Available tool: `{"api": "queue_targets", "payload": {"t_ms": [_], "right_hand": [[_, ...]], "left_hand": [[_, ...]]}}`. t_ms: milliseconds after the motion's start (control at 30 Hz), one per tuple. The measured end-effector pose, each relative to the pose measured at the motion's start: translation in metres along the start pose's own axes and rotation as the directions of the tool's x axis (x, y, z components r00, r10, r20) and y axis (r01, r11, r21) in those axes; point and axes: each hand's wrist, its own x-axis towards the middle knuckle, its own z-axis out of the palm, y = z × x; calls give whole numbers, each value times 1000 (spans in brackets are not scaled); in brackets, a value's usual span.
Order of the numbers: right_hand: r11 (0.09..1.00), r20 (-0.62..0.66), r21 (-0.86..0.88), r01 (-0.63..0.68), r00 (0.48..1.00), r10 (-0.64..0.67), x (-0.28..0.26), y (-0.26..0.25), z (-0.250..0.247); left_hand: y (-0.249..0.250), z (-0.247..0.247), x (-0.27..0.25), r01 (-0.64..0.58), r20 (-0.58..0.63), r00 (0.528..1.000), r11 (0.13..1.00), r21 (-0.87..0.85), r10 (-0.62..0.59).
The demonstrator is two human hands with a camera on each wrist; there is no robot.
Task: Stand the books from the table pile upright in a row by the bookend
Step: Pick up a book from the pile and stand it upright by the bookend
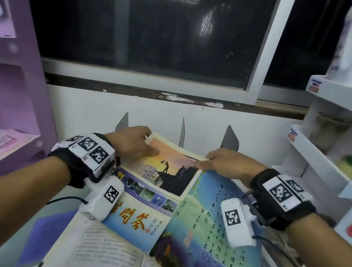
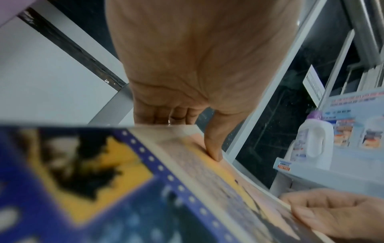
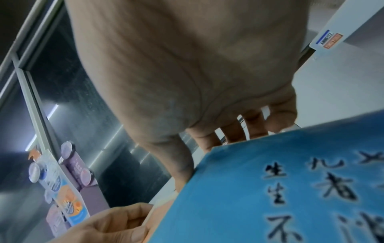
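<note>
An open book (image 1: 102,258) lies nearest the camera, its printed pages showing at the bottom of the table pile. Over it rest 2 more: a blue book (image 1: 218,233) with dark calligraphy at right, and a sunset book (image 1: 158,177), its cover showing a silhouetted figure, at left. The left hand (image 1: 134,142) pinches the sunset book's far left corner, thumb pressed on the cover and fingers curled behind the edge. The right hand (image 1: 223,162) clamps the far edge where the 2 covers meet, thumb on top, fingers tucked behind; which of the 2 books it grips cannot be told. Beyond the hands, 3 grey metal fins of the bookend (image 1: 230,139) stand against the white wall, under a dark window (image 1: 143,18).

The lift appears just begun. Done well, it would likely mean separating the sunset book cleanly from the blue one, swinging its spine down onto the table, and sliding it flat against a fin so the thin, flexible cover does not sag or slump.
</note>
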Motion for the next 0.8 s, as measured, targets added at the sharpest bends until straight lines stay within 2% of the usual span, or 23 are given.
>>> {"api": "queue_targets", "payload": {"t_ms": [167,267,400,567,800], "right_hand": [[988,-78,153,10,997,2,-17,-9,-17],[984,-124,167,57,992,-36,-25,-15,-26],[984,-215,118,131,971,-103,-30,-23,-34],[961,-358,116,251,913,-195,-39,-30,-43],[900,-511,306,311,851,-120,-50,-39,-45]], "left_hand": [[10,-9,-12,-34,-79,997,949,-312,10],[13,-10,-22,-89,-125,992,859,-505,30],[18,-12,-32,-190,-228,972,750,-633,53],[23,-18,-45,-347,-375,922,645,-680,101],[30,-19,-58,-530,-569,817,514,-675,95]]}}
